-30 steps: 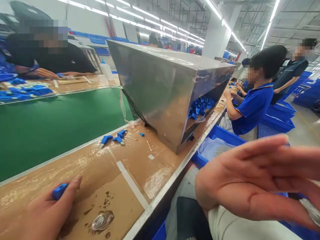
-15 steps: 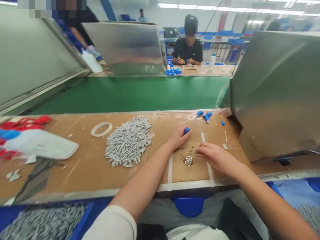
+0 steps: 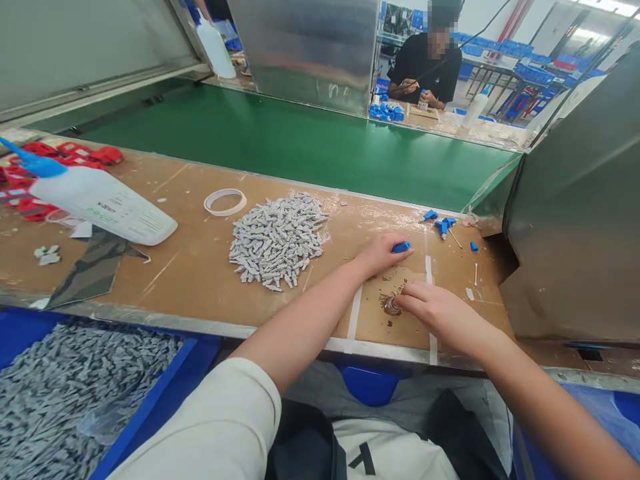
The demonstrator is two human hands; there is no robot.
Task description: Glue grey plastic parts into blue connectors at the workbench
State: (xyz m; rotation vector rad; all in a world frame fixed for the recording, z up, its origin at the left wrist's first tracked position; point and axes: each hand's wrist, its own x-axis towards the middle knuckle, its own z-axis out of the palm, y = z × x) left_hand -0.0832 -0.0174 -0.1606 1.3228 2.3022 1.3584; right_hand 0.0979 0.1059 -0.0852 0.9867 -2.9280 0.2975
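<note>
Spillage seems the likeliest trouble: the right hand has its fingertips at the small round dish, and a nudge against the rim could tip it or slide it across the board. Dark, wet-looking spots lie around the dish, so a sleeve or a part set down close to it might pick up a stain. A loose pinch could also let the blue plastic piece drop from the left hand into those spots.

That piece is bright blue, small and blocky; the fingers cover part of it, and its finer shape cannot be made out. It sits just beyond the dish, pinched by the left hand. The right hand's fingers are drawn narrow; whether they grip anything is hidden. Left of the dish is a heap of grey plastic parts; beyond it to the right are loose blue pieces, with a cotton swab nearer.
</note>
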